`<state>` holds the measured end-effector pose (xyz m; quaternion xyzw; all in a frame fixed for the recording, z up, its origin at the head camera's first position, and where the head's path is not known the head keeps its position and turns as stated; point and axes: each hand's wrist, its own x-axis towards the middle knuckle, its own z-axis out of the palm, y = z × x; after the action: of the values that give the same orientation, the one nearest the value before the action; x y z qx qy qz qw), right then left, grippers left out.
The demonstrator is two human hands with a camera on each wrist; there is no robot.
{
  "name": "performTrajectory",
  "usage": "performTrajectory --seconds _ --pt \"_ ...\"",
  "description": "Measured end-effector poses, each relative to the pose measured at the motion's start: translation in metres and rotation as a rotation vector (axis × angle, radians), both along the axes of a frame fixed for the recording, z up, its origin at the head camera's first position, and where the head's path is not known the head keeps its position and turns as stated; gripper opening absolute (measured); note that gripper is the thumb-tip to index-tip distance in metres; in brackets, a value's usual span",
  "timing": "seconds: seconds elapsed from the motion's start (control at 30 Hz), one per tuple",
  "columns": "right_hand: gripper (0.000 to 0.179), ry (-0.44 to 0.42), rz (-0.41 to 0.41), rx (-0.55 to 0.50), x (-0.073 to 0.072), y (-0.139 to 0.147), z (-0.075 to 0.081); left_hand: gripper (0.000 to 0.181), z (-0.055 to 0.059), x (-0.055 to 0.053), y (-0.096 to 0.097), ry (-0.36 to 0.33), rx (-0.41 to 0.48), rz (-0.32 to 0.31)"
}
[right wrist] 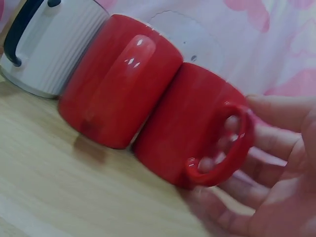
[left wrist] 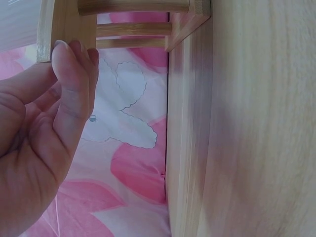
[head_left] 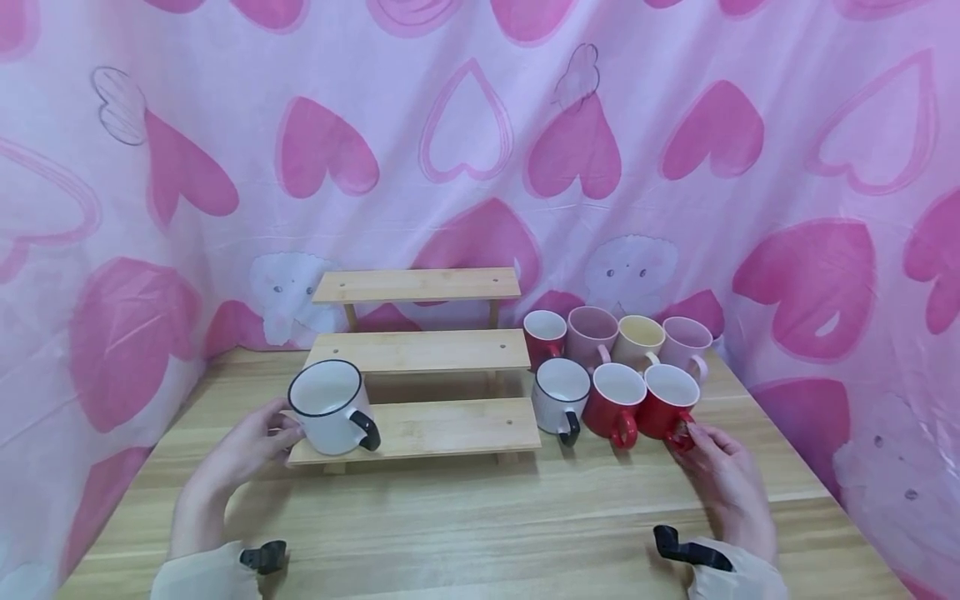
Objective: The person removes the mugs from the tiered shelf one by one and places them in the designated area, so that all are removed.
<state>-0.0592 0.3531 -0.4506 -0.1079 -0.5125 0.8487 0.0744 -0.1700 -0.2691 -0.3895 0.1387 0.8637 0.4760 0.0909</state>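
Observation:
A white mug [head_left: 326, 408] with a black rim and black handle stands on the left end of the lowest board of a wooden three-tier shelf [head_left: 457, 425]. My left hand [head_left: 251, 446] is beside that mug, its loosely bent fingers touching the board's end [left wrist: 69, 29] in the left wrist view. Whether they also touch the mug cannot be told. On the right, my right hand [head_left: 723, 475] holds the handle of the rightmost front red mug [head_left: 663, 404]. Fingertips show through that handle in the right wrist view, where the red mug [right wrist: 173, 123] leans against another red mug [right wrist: 118, 84].
Left of the two red mugs stands a white mug [head_left: 558, 404] with a black handle. Behind are a red mug [head_left: 543, 342], two pinkish mugs, one being the mauve mug [head_left: 588, 342], and a cream mug [head_left: 637, 346]. A heart-patterned curtain [head_left: 480, 167] hangs behind the wooden table [head_left: 465, 525].

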Motion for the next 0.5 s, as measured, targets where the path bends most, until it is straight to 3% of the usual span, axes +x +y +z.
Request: performTrajectory --seconds 0.07,0.13,0.27,0.37,0.5 --pt "0.04 -0.08 0.005 0.101 0.002 0.001 0.008 0.04 -0.001 0.001 -0.001 0.0 0.009 -0.001" --pt "0.047 -0.141 -0.01 0.289 0.005 0.003 0.015 0.039 -0.002 0.001 -0.001 -0.003 0.019 -0.003" --pt "0.038 -0.172 -0.136 0.659 0.011 0.006 0.031 0.036 -0.003 0.0 0.001 -0.01 0.031 -0.004" --pt "0.036 -0.161 -0.235 0.798 0.011 0.001 0.046 0.036 -0.003 -0.001 0.001 -0.014 0.028 -0.003" --pt "0.046 -0.125 -0.249 0.906 0.005 -0.016 0.068 0.038 -0.001 0.001 -0.001 -0.021 0.024 0.011"
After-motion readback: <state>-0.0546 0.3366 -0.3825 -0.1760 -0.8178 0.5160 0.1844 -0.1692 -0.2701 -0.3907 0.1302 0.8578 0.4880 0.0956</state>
